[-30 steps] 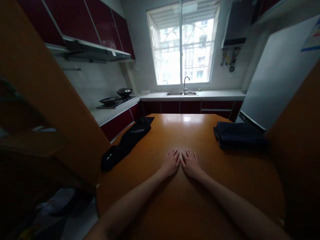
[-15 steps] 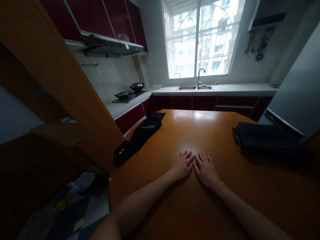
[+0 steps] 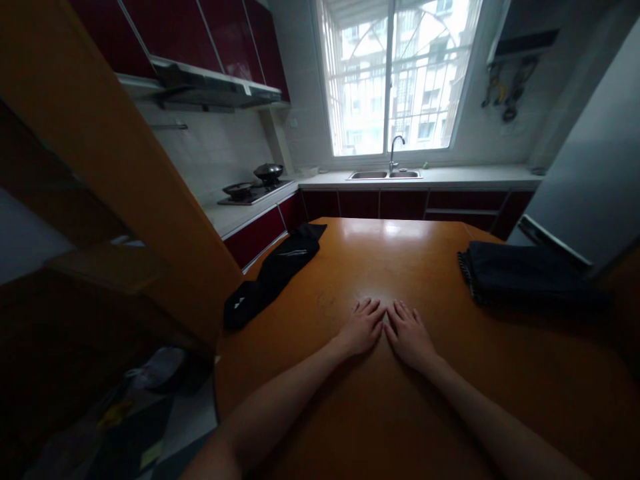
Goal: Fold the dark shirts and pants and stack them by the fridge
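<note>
Both palms rest face down on a brown wooden table (image 3: 320, 407). My left hand (image 3: 361, 327) lies flat with its fingers stretched out and holds nothing. Beside it, my right hand (image 3: 411, 335) is also flat, fingers slightly spread, with nothing in it. The two hands angle inward, their index fingers and thumbs close together. On the table's left side lies a black piece of clothing (image 3: 277, 270) with small white marks. To the right is a folded dark cloth (image 3: 525, 275) with a striped edge.
Beyond the table a white counter (image 3: 460, 175) carries a double sink (image 3: 370, 175) with a tap (image 3: 393, 157). A lidded pot (image 3: 269, 173) and a pan (image 3: 238, 189) stand on the stove at left. A wooden partition (image 3: 165, 200) borders the left; a grey fridge (image 3: 585, 173) stands right.
The view has shifted slightly, so the room sits a little further left in the picture. My hands stay flat in the same place on the table.
</note>
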Tool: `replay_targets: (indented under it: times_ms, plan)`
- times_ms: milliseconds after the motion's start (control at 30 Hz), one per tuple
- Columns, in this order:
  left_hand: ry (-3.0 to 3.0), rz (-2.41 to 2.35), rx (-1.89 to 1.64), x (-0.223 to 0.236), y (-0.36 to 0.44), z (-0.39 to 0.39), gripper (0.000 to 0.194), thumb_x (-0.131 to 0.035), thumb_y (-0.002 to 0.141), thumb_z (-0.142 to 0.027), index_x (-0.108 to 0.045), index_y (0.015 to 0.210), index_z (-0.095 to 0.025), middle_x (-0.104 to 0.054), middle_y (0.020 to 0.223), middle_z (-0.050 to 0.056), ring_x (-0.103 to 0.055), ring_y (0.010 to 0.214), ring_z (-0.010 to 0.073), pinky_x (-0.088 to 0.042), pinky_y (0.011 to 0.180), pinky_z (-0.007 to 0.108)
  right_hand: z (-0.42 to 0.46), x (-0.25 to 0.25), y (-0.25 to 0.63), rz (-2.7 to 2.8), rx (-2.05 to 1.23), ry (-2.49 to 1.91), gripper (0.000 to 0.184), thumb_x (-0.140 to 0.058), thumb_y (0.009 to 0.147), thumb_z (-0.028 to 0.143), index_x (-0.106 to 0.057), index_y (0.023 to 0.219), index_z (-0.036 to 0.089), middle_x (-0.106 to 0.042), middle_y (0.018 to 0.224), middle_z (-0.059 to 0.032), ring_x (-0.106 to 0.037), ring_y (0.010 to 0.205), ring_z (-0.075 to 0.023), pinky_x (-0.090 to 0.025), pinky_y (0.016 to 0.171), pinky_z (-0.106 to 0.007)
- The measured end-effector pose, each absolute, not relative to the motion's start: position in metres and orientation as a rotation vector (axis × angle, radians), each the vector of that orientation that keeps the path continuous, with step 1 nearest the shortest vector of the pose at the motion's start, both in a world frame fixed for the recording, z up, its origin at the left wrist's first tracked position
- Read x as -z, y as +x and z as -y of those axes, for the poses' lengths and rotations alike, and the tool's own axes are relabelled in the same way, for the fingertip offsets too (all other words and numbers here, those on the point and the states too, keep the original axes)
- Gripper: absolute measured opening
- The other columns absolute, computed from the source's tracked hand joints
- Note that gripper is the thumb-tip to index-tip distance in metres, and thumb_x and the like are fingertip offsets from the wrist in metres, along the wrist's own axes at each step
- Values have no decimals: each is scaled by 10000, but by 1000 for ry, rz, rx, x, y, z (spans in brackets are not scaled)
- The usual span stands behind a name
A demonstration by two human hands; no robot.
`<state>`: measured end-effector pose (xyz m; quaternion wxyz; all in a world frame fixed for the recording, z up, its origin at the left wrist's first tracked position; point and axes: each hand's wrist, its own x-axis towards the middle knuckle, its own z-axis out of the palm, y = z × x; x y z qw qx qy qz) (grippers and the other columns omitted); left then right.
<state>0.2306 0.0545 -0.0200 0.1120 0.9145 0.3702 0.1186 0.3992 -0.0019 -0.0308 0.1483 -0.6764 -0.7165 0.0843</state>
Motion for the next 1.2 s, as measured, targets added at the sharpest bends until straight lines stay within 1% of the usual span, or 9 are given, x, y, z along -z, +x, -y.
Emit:
replay_targets:
  times_ms: [300, 400, 500, 567, 700, 833, 933, 1033, 1200]
  plan:
    - [2686, -968, -433, 18, 226, -55, 451, -486, 991, -317, -517, 1434, -237, -446, 1547, 88, -351, 1458, 287, -245, 1200, 530, 3, 32, 402, 2062, -225, -1905, 577, -378, 978, 368, -441, 1498, 126, -367, 1585, -160, -287, 1487, -289, -175, 1204, -501]
    - [2645, -980, -507, 16, 219, -68, 355, -520, 971, -280, -633, 1305, -246, -585, 1427, 55, -517, 1335, 216, -354, 1158, 399, 3, 33, 404, 2081, -207, -1906, 575, -369, 976, 362, -455, 1489, 116, -359, 1590, -155, -297, 1482, -293, -183, 1205, -496]
    - [2499, -1380, -626, 9, 194, -97, 341, -559, 943, -241, -656, 1269, -221, -663, 1318, 58, -612, 1210, 177, -433, 1079, 301, 3, 34, 407, 2089, -199, -1905, 573, -360, 978, 374, -478, 1472, 108, -365, 1587, -160, -304, 1479, -299, -197, 1201, -501]
    - [2396, -1655, -670, 2, 163, -121, 387, -564, 920, -190, -631, 1301, -174, -631, 1356, 107, -587, 1248, 211, -413, 1101, 345, 3, 35, 408, 2089, -193, -1890, 573, -360, 978, 378, -487, 1464, 102, -370, 1582, -167, -305, 1479, -300, -207, 1198, -505]
    - [2174, -2144, -687, -12, 83, -153, 399, -566, 889, -163, -638, 1279, -118, -565, 1400, 196, -500, 1327, 334, -334, 1134, 519, 3, 38, 410, 2087, -189, -1873, 570, -368, 974, 371, -496, 1458, 97, -377, 1578, -171, -313, 1475, -303, -217, 1198, -508]
    - [2054, -2363, -624, -12, 33, -160, 369, -569, 882, -192, -675, 1233, -158, -591, 1364, 157, -554, 1247, 312, -409, 1076, 451, 3, 40, 411, 2089, -187, -1877, 567, -371, 973, 368, -505, 1450, 92, -386, 1573, -172, -308, 1477, -308, -210, 1203, -505]
    - [2015, -2436, -574, -8, 26, -163, 352, -549, 890, -220, -692, 1211, -202, -601, 1340, 126, -573, 1183, 317, -474, 986, 452, 3, 42, 411, 2078, -192, -1865, 562, -380, 973, 371, -509, 1446, 95, -379, 1577, -174, -293, 1484, -302, -205, 1205, -501]
    - [2013, -2475, -518, -8, 28, -167, 344, -538, 892, -228, -701, 1194, -220, -619, 1276, 133, -565, 1159, 331, -484, 946, 456, 2, 43, 412, 2075, -199, -1856, 560, -385, 973, 369, -504, 1451, 102, -382, 1575, -175, -292, 1485, -297, -197, 1209, -498]
    - [2135, -2396, -414, -12, 43, -165, 324, -525, 897, -191, -698, 1170, -222, -641, 1155, 128, -590, 1084, 282, -465, 961, 390, 2, 42, 413, 2090, -171, -1871, 567, -371, 975, 374, -501, 1452, 98, -386, 1573, -174, -299, 1482, -299, -207, 1206, -504]
